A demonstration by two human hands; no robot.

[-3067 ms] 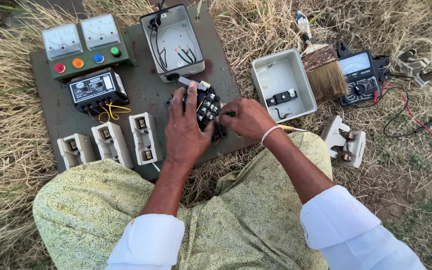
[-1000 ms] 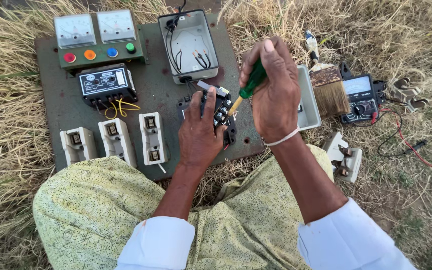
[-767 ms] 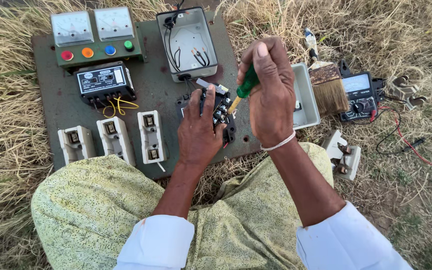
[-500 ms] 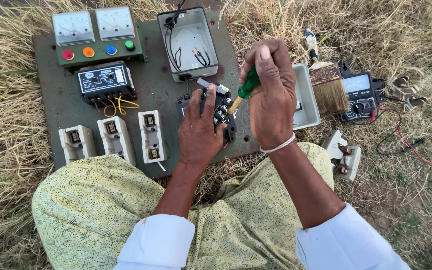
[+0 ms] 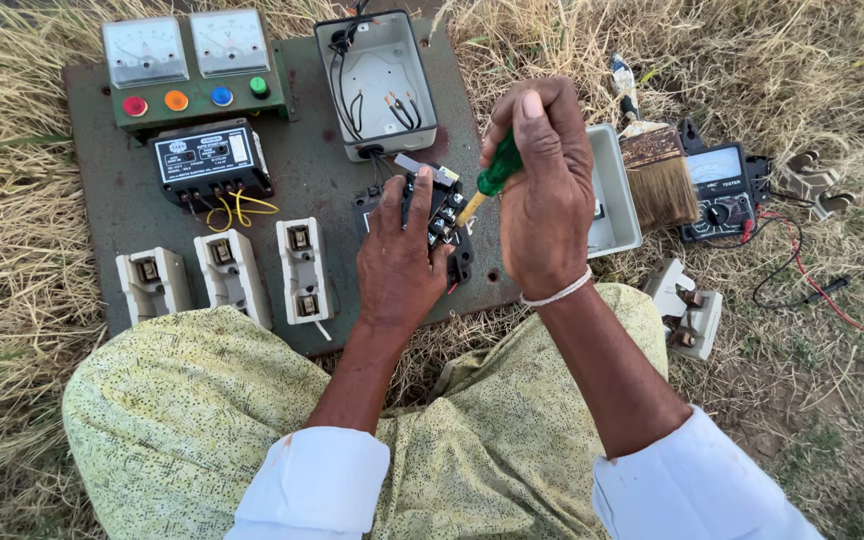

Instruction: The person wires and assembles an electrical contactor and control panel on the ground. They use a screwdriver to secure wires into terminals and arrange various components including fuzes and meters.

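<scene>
Right hand [image 5: 544,205] closed in a fist around a green-handled screwdriver [image 5: 492,180], thumb up on top; the tip slants down and left to the black switch block [image 5: 442,215]. Left hand [image 5: 400,262] lies flat over the block, fingers spread, pressing on it rather than gripping. The block sits near the right edge of a dark green board [image 5: 302,170] laid on dry grass [image 5: 12,250].

Just beyond the block, an open grey box [image 5: 377,85] with loose black wires inside, bare copper ends showing. Left of the hands, three white fuse holders [image 5: 222,280] in a row along the board's near edge. Far left: a green panel with two white meters [image 5: 187,45] and four coloured buttons [image 5: 192,98] below them. A black relay unit [image 5: 212,160] sits just near of that, yellow wire looping out beneath.

Off the board to the right: a grey lid [image 5: 614,190] partly behind the right hand, a paintbrush [image 5: 657,175] beside it, then a multimeter [image 5: 717,190] with red and black leads trailing right. Nearer, a white fuse carrier [image 5: 690,310] on the grass.
</scene>
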